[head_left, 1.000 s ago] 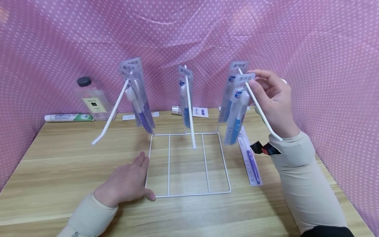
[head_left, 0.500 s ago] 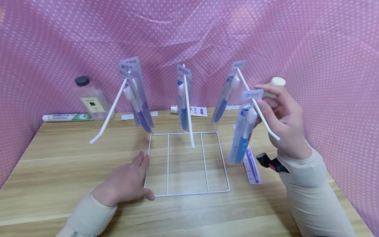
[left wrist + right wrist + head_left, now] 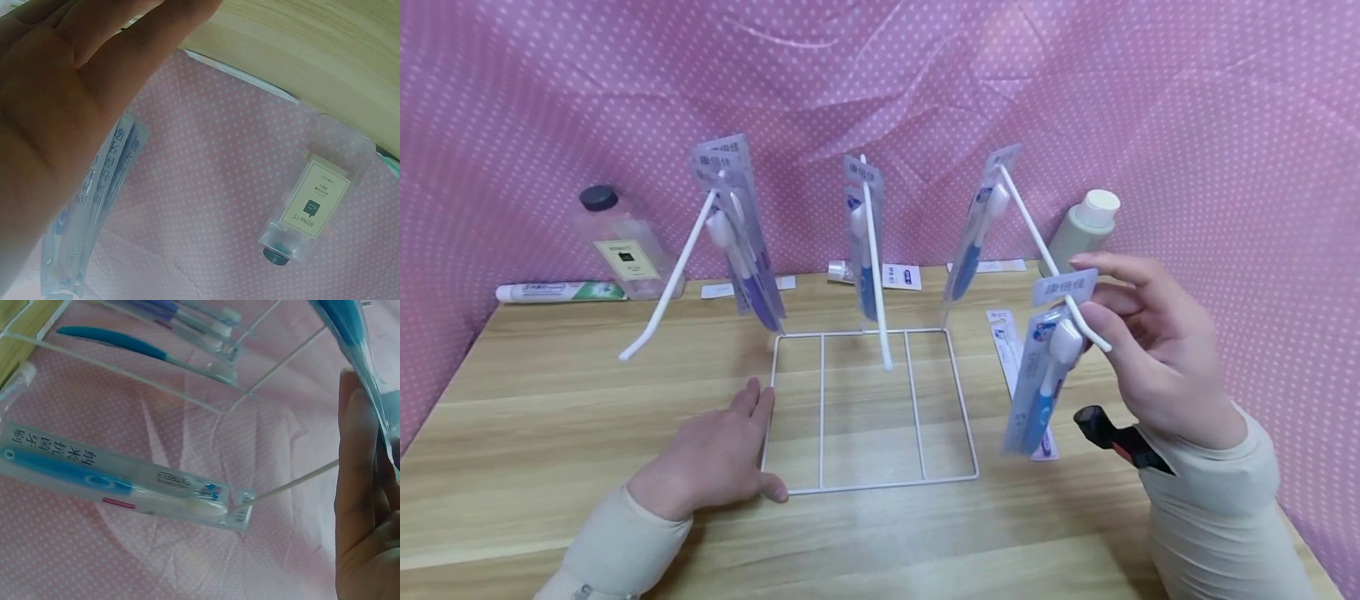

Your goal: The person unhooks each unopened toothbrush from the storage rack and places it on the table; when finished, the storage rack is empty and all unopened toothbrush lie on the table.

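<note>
My right hand (image 3: 1172,358) pinches the card top of a blue packaged toothbrush (image 3: 1037,392), close to the front end of the white wire rack's right hook (image 3: 1033,229). The hook still passes through the card. Farther back on that hook hangs another blue packaged toothbrush (image 3: 976,242), seen too in the right wrist view. My left hand (image 3: 707,458) rests on the table with fingers extended, touching the left side of the rack's base (image 3: 880,486). Packaged toothbrushes hang from the left hook (image 3: 677,271), and blue ones (image 3: 865,267) from the middle hook (image 3: 876,275).
A purple packaged toothbrush (image 3: 1006,342) lies right of the base, partly covered. Behind the rack are a clear bottle (image 3: 632,258), a toothpaste tube (image 3: 561,292), a smaller tube (image 3: 901,277) and a pale green bottle (image 3: 1075,233). A pink dotted cloth (image 3: 925,83) surrounds the table.
My right hand has drawn the front blue packaged toothbrush forward and down along the right hook to near its tip. The pale green bottle has come into view. The left hand stays put.
</note>
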`<control>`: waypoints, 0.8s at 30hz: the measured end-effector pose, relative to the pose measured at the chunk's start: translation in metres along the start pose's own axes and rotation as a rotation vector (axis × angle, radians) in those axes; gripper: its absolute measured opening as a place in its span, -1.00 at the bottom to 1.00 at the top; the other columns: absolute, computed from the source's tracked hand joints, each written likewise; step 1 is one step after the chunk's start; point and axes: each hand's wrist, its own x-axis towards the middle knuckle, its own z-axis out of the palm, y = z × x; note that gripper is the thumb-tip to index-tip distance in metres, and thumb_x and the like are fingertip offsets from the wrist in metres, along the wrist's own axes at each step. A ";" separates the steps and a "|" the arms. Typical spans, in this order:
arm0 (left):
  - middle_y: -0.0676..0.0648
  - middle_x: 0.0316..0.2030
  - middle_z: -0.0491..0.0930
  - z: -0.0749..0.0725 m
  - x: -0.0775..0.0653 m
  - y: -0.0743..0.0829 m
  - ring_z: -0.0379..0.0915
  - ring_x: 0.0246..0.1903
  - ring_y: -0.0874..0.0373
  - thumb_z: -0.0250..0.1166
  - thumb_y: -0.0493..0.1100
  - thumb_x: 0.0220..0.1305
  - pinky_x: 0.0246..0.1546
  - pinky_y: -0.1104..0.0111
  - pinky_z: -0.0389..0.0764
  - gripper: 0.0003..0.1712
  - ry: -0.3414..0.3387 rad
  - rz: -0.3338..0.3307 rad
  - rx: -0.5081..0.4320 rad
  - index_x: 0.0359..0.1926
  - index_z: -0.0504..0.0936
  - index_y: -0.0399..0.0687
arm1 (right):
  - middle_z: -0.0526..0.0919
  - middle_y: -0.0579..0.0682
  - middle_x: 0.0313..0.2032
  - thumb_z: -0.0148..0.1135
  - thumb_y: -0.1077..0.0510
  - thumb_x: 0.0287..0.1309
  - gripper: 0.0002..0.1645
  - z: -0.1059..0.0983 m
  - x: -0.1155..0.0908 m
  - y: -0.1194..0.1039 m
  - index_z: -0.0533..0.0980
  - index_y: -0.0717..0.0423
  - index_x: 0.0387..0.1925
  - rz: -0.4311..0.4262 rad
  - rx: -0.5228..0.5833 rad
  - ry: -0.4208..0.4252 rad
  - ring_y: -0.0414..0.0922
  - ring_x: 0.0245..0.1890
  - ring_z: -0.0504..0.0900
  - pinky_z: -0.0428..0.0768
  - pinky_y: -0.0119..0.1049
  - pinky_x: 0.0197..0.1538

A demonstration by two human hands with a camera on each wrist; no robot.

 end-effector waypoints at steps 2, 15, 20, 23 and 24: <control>-0.64 0.52 0.10 0.000 0.001 0.000 0.47 0.28 -0.54 0.63 0.47 -0.21 0.12 -0.24 0.64 0.57 0.001 0.002 0.003 0.55 0.20 -0.50 | 0.84 0.04 -0.21 0.19 0.49 0.40 -0.60 -0.002 -0.003 -0.003 0.47 0.59 0.22 -0.002 0.030 -0.011 -0.23 -0.31 0.80 0.72 -0.52 -0.22; -0.64 0.52 0.11 0.001 0.001 0.000 0.44 0.32 -0.54 0.63 0.46 -0.20 0.16 -0.24 0.62 0.55 0.001 0.001 0.002 0.55 0.22 -0.50 | 0.82 0.27 -0.12 0.16 0.58 0.34 -0.60 -0.002 -0.015 -0.015 0.39 0.73 0.16 -0.069 0.267 -0.063 -0.06 -0.20 0.85 0.77 -0.42 -0.17; -0.64 0.52 0.11 0.001 0.000 0.000 0.47 0.28 -0.54 0.64 0.45 -0.20 0.12 -0.25 0.64 0.55 0.008 0.002 0.004 0.55 0.22 -0.50 | 0.81 0.34 -0.16 0.16 0.60 0.32 -0.60 -0.001 -0.018 -0.017 0.36 0.79 0.13 -0.106 0.339 -0.037 -0.04 -0.28 0.84 0.77 -0.39 -0.21; -0.64 0.52 0.12 0.001 0.000 -0.001 0.50 0.25 -0.54 0.64 0.44 -0.20 0.09 -0.25 0.65 0.55 0.010 0.001 0.003 0.55 0.22 -0.50 | 0.80 0.37 -0.18 0.16 0.61 0.30 -0.60 -0.003 -0.019 -0.017 0.34 0.81 0.11 -0.130 0.343 -0.038 -0.01 -0.27 0.84 0.77 -0.36 -0.15; -0.64 0.52 0.12 0.001 -0.001 -0.001 0.51 0.25 -0.54 0.64 0.44 -0.20 0.09 -0.25 0.65 0.55 0.010 0.001 0.002 0.55 0.21 -0.49 | 0.80 0.38 -0.18 0.15 0.61 0.29 -0.59 -0.003 -0.019 -0.017 0.33 0.82 0.11 -0.138 0.342 -0.045 0.01 -0.25 0.85 0.78 -0.34 -0.10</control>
